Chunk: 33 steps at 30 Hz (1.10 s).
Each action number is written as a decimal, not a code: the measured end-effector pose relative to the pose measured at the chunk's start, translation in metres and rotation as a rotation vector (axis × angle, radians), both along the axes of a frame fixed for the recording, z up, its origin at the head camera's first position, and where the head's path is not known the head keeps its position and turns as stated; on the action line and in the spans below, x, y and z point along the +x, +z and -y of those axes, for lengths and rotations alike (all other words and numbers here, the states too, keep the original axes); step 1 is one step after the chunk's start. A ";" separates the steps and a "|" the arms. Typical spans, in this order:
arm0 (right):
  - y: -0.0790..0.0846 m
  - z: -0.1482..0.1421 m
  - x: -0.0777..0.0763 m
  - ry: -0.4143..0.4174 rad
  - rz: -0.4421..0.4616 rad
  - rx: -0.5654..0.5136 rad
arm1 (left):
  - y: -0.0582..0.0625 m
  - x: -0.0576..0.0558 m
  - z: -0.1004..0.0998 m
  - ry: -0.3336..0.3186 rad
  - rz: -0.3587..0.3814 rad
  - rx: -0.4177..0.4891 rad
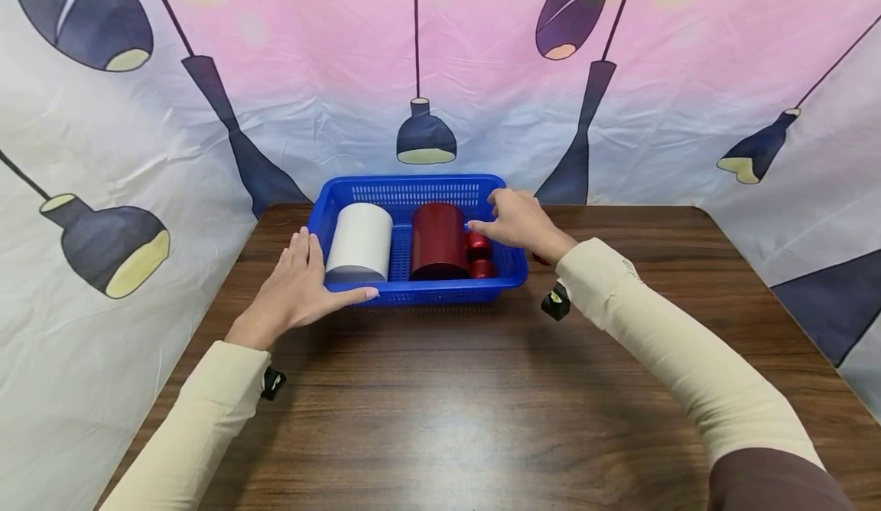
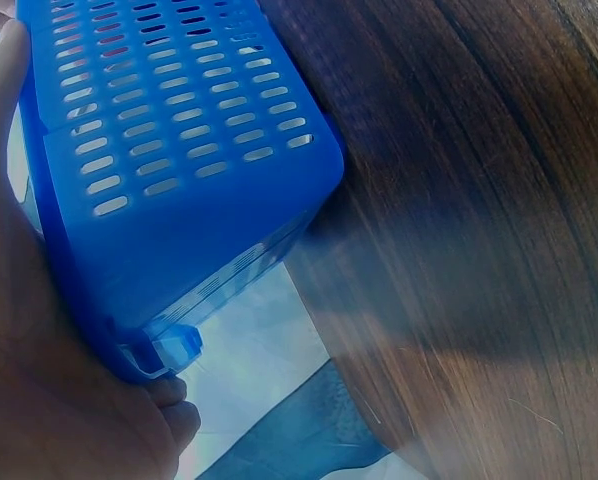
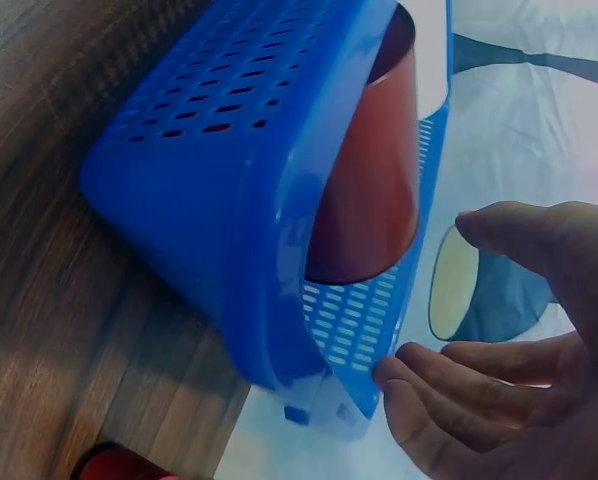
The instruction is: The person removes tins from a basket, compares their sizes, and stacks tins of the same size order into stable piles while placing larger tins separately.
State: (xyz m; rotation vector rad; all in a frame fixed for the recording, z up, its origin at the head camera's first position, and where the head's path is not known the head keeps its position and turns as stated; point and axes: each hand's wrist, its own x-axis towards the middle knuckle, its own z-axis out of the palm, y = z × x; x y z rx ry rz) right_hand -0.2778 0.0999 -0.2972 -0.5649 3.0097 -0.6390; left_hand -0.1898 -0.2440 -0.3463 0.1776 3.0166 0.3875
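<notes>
A blue plastic basket with slotted walls stands at the far side of the table. In it lie a white cylinder at the left and a dark red cylinder beside it. Two small shiny red pieces sit to the right of the red cylinder. My left hand rests on the basket's left end, fingers straight along the side and thumb stretched over the front rim. Over the right end is my right hand, thumb and fingers spread apart; its palm shows nothing held in the right wrist view.
A dark red object lies on the wooden table just outside the basket's right end, mostly behind my right wrist in the head view. Behind the table hangs a cloth backdrop printed with lamps.
</notes>
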 end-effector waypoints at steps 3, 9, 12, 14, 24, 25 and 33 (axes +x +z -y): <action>-0.003 0.008 -0.002 0.003 0.018 0.033 | 0.000 0.000 0.000 0.002 0.001 -0.001; -0.009 0.018 -0.009 0.003 0.095 0.119 | -0.001 0.000 0.001 0.005 0.011 0.001; -0.010 0.022 -0.012 0.020 0.118 0.173 | -0.001 0.000 0.001 0.008 0.017 0.000; -0.009 0.024 -0.013 0.019 0.131 0.197 | -0.001 0.000 0.002 0.009 0.018 -0.002; -0.010 0.033 -0.019 0.016 0.185 0.249 | 0.001 0.000 0.001 0.003 0.006 -0.001; -0.010 0.033 -0.019 0.014 0.193 0.252 | 0.001 0.000 0.001 0.002 0.007 -0.004; -0.012 0.039 -0.022 0.009 0.231 0.293 | 0.001 0.000 0.000 0.003 0.006 -0.007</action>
